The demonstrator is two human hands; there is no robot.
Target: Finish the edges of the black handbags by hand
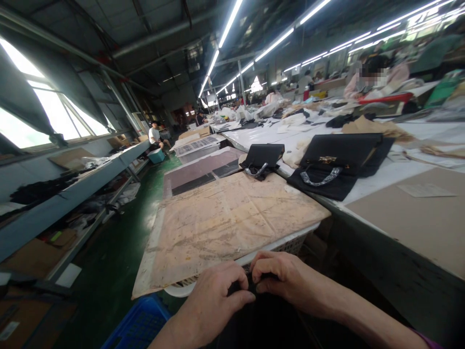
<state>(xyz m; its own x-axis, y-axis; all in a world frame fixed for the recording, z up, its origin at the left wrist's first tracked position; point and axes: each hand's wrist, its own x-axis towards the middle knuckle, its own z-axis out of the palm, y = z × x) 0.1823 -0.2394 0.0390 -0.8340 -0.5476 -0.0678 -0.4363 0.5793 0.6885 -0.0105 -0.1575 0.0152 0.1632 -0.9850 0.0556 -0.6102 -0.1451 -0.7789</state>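
Observation:
Low in front of me, my left hand (218,298) is closed, with its thumb and fingers pinching the edge of some black material (253,312). Close beside it, my right hand (281,276) curls its fingers onto the same dark edge. What kind of item the material belongs to is lost in shadow. Just beyond both hands lies a stained tan sheet-covered board (225,218) on a white plastic basket (294,244). Farther off, a small black handbag (263,157) and a larger black handbag (337,155) rest at the table's edge, their handles wrapped in clear plastic.
A long white worktable (250,138) runs away on the right, scattered with pieces and plastic. A blue crate (141,322) stands on the green floor at lower left. Shelving (94,186) lines the left wall. One person (157,135) sits far back; another (378,77) is across the table.

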